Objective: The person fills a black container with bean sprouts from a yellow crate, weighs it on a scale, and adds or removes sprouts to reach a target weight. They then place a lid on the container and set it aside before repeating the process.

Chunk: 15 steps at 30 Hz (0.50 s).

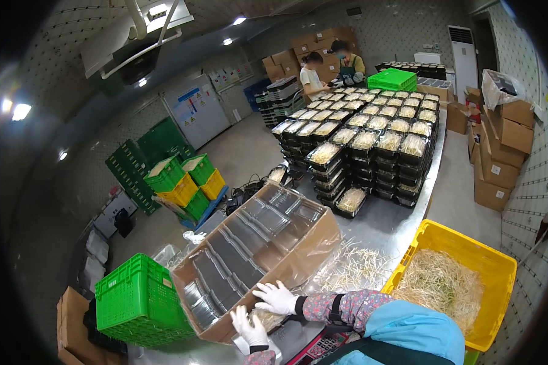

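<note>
White gloves cover both my hands at the near edge of the metal table. My left hand [249, 327] lies at the left side of a tray of sprouts [266, 319], its fingers stretched out. Above that tray is my right hand [277, 298], fingers spread, close to the wall of a cardboard box [307, 252]. Clear plastic lids [246, 249] fill the box in stacked rows. Part of the tray is hidden by my hands. Under it sits a scale with a red and black keypad [323, 347].
A yellow crate of sprouts [453, 283] stands at the right, with loose sprouts [353, 267] on the table. Filled black trays [365, 140] are stacked high farther back. A green crate [141, 298] is at the left. Two people [332, 70] stand behind the stacks.
</note>
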Each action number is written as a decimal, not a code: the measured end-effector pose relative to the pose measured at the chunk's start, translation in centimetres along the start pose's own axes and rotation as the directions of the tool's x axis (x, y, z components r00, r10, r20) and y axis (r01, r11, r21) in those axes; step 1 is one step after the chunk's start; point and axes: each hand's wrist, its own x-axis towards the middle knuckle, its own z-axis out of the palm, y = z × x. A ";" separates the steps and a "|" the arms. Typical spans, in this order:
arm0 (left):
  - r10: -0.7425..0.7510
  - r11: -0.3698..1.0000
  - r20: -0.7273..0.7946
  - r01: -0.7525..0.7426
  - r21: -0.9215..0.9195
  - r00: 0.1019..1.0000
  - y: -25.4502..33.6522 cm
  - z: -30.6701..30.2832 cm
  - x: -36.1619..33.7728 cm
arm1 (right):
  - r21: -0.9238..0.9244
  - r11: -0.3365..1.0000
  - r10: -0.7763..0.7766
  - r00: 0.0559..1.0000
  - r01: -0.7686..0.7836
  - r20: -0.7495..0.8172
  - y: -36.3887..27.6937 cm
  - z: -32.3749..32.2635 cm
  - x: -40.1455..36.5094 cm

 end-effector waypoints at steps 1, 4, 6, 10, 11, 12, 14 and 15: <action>-0.099 0.995 -0.030 0.100 0.024 0.995 -1.1 -0.3 -0.3 | -0.049 0.997 -0.068 0.996 0.065 -0.051 -0.8 -0.2 0.3; -0.203 0.979 0.065 0.203 0.008 0.977 -4.4 1.2 -1.1 | -0.088 0.966 -0.249 0.967 0.244 -0.052 -3.4 2.0 2.1; -0.248 0.953 0.113 0.263 -0.149 0.962 -5.5 2.6 -1.7 | -0.083 0.963 -0.254 0.967 0.255 0.020 -4.6 3.3 2.6; -0.442 0.784 0.207 0.488 -0.384 0.873 -3.2 1.8 -1.4 | -0.086 0.978 -0.176 0.972 0.191 0.156 -4.8 3.5 2.8; -0.488 0.739 0.250 0.549 -0.391 0.836 -2.1 1.2 -1.0 | -0.116 0.973 -0.175 0.969 0.197 0.174 -5.0 3.3 3.2; -0.508 0.695 0.236 0.556 -0.456 0.828 -2.1 1.5 -1.0 | -0.148 0.968 -0.177 0.966 0.205 0.186 -5.1 3.3 3.5; -0.479 0.629 0.162 0.466 -0.622 0.863 -5.2 4.0 -1.8 | -0.130 0.974 -0.164 0.976 0.183 0.146 -4.8 3.9 4.0; -0.469 0.588 0.123 0.413 -0.695 0.875 -5.7 4.5 -2.0 | -0.119 0.978 -0.155 0.979 0.171 0.128 -4.7 4.2 4.1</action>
